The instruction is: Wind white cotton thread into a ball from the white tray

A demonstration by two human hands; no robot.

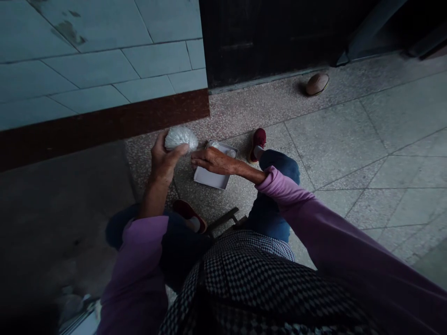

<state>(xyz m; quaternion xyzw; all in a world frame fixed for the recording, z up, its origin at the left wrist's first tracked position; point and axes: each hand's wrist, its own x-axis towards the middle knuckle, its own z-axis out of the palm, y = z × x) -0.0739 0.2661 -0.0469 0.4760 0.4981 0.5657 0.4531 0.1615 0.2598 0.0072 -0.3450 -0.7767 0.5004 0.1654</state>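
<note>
- The left hand (162, 158) holds a shiny white bag (181, 138); fingers hide part of it.
- The right hand (214, 161) is open, holding nothing, above a white box (210, 177).
- The box's inside is hard to see.

The camera rides on the person's head, above the checked apron (240, 284), facing forward and steeply down. From where I stand, it looks close onto the left hand (162, 158), the right hand (214, 160) and the plastic bag (181, 138), all just above the white box (213, 180). Beyond the box, farther off, it takes in the terrazzo floor (331, 139), tiled wall (87, 56) and dark door (279, 37).
</note>
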